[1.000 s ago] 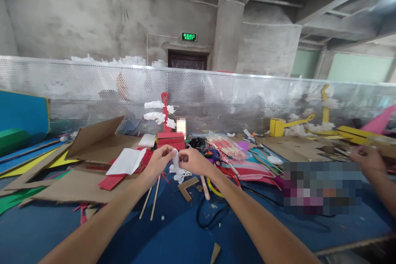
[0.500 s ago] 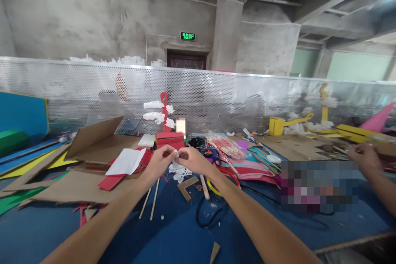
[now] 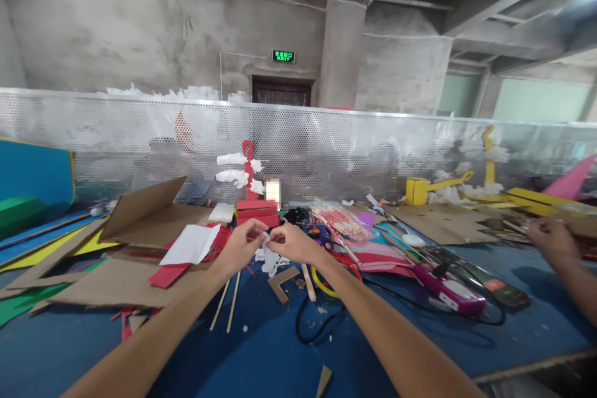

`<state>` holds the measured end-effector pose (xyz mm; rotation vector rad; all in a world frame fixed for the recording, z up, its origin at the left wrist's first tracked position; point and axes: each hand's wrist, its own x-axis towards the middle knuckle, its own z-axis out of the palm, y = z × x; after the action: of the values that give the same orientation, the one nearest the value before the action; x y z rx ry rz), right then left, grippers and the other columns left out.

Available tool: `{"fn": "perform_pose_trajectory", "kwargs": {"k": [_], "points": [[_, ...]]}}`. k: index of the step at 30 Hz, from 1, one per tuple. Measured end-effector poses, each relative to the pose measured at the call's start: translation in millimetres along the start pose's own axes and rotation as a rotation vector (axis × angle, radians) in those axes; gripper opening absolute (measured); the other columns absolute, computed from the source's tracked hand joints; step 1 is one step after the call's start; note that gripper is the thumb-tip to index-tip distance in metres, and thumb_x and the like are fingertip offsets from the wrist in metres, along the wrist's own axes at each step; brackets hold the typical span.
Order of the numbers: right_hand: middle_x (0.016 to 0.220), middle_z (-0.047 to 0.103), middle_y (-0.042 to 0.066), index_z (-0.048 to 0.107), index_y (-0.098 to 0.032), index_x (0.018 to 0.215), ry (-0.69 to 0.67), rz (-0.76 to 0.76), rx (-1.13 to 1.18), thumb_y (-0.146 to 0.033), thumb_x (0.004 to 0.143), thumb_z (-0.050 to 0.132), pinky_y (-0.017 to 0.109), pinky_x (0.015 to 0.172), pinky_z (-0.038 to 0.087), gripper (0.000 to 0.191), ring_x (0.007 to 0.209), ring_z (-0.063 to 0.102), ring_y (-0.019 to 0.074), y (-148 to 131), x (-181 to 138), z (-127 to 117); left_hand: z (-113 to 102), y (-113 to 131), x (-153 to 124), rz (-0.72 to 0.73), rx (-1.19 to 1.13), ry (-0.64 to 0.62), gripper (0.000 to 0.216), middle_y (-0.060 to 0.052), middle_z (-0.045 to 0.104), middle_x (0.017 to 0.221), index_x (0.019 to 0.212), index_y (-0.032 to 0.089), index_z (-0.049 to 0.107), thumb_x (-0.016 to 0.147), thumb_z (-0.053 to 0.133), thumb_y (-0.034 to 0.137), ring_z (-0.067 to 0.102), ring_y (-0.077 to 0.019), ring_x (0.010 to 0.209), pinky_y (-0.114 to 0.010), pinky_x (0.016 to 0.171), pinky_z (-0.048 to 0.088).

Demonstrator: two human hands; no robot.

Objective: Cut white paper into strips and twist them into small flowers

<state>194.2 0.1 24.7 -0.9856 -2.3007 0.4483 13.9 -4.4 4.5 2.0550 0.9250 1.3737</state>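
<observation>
My left hand (image 3: 241, 245) and my right hand (image 3: 295, 244) meet above the blue table (image 3: 261, 354), fingertips pinched together on a small piece of white tissue (image 3: 265, 237). More crumpled white tissue (image 3: 269, 259) lies just below them. Behind the hands stands a red cardboard tree (image 3: 250, 189) with white tissue tufts on its branches, set on a red box base.
Brown cardboard sheets (image 3: 140, 217) and a white paper (image 3: 191, 244) lie at left, wooden sticks (image 3: 226, 298) near my left arm. A bag of sticks (image 3: 342, 219), a pink tool with black cable (image 3: 450, 295) and another person's hand (image 3: 553, 237) are at right. A perforated metal screen (image 3: 326, 149) backs the table.
My hands have kept pinching the tissue, working it smaller; the strip that hung down a second ago is gathered up. The other person's hand shifted slightly at the right.
</observation>
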Motion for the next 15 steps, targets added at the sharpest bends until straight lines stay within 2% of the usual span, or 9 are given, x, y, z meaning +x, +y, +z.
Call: {"fn": "perform_pose_trajectory", "kwargs": {"k": [8, 12, 15], "points": [[0.069, 0.065, 0.004, 0.065, -0.012, 0.077, 0.073, 0.000, 0.046, -0.028, 0.080, 0.054, 0.019, 0.055, 0.039, 0.019, 0.062, 0.057, 0.0125, -0.6, 0.9, -3.0, -4.7, 1.4, 0.3, -0.002, 0.108, 0.015, 0.018, -0.006, 0.064, 0.088, 0.095, 0.015, 0.058, 0.080, 0.052, 0.022, 0.060, -0.0170, 0.080, -0.027, 0.070, 0.046], [0.071, 0.067, 0.005, 0.066, -0.012, 0.080, 0.040, 0.000, 0.047, -0.030, 0.080, 0.055, 0.019, 0.055, 0.040, 0.021, 0.064, 0.060, 0.0136, -0.2, -1.0, -4.0, -4.3, -2.1, -1.3, 0.031, 0.145, -0.035, 0.020, -0.006, 0.065, 0.093, 0.098, 0.016, 0.058, 0.082, 0.052, 0.024, 0.060, -0.0167, 0.081, -0.027, 0.073, 0.046], [0.070, 0.068, 0.005, 0.067, -0.012, 0.078, 0.014, 0.004, 0.029, -0.030, 0.079, 0.056, 0.019, 0.055, 0.040, 0.021, 0.064, 0.061, 0.0145, -1.6, -1.9, -4.3, -3.9, -4.0, -1.9, 0.028, 0.188, -0.059, 0.019, -0.005, 0.066, 0.090, 0.096, 0.017, 0.059, 0.083, 0.051, 0.029, 0.060, -0.0168, 0.079, -0.026, 0.069, 0.046]]}}
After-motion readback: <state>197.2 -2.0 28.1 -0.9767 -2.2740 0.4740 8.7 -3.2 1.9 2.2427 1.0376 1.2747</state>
